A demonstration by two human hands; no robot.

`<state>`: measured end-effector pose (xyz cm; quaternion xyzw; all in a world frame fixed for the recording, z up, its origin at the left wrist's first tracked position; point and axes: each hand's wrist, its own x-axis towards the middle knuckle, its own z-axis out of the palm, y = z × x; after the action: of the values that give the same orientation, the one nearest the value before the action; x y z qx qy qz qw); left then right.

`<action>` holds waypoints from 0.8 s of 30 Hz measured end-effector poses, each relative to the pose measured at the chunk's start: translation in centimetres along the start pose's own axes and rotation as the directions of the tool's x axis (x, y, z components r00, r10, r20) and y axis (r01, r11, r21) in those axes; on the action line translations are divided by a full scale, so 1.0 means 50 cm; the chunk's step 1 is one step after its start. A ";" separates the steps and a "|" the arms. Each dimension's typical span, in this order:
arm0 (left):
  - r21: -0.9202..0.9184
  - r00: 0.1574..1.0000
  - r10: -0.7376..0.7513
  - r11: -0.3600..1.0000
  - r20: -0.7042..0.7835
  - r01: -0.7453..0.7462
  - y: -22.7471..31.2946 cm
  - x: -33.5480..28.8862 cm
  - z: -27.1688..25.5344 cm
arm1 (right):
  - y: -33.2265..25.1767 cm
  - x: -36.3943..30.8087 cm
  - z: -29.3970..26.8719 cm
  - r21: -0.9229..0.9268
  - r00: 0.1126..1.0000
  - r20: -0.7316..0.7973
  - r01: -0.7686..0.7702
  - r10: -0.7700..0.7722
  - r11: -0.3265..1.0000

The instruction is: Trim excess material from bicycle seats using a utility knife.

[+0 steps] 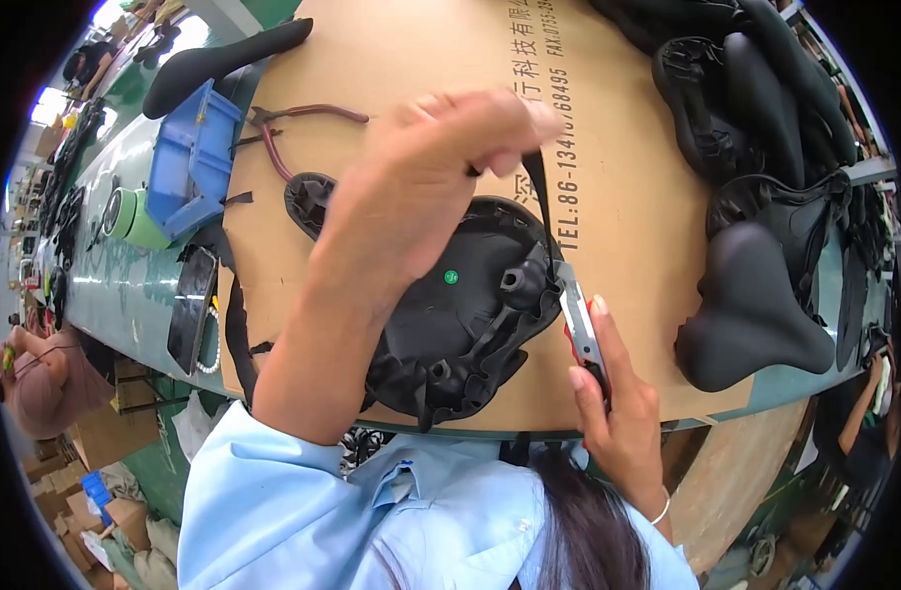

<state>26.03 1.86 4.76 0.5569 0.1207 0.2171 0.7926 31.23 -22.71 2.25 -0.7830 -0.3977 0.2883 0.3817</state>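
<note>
A black bicycle saddle [436, 320] lies underside up on the cardboard in front of me, with ragged cover material along its rim. My left hand [450, 147], slightly smeared by motion, is closed and raised over the saddle. From its fingers a thin black strip [542, 197] runs taut down to the saddle's right edge. My right hand [623, 413] grips a utility knife [576, 320] with red on its handle. The blade end meets the saddle rim where the strip comes off. My left forearm hides part of the saddle's nose and middle.
Red-handled pliers [273, 147], a blue bin [190, 162], a green cup [131, 218] and a phone [190, 310] are at the left. One finished-looking saddle [224, 64] rests at the upper left. More saddles [755, 305] are piled along the right, beside the printed cardboard [637, 295].
</note>
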 end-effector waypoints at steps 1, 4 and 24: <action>-0.026 0.983 0.180 0.983 -0.027 -0.181 0.000 0.001 0.002 | 0.000 -0.007 0.009 0.012 1.000 -0.027 -0.014 0.015 1.000; -0.577 0.938 0.325 0.792 0.120 -0.201 0.007 0.007 -0.018 | -0.009 -0.031 0.041 0.044 0.995 -0.081 -0.055 0.058 0.998; -0.032 0.982 -0.150 0.987 0.115 0.155 -0.007 -0.012 -0.045 | -0.019 0.010 -0.035 -0.197 0.989 0.080 0.136 -0.123 0.971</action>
<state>24.60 3.33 3.64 0.5409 0.1137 0.1265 0.8237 32.41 -22.58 3.89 -0.7799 -0.4876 0.2471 0.3048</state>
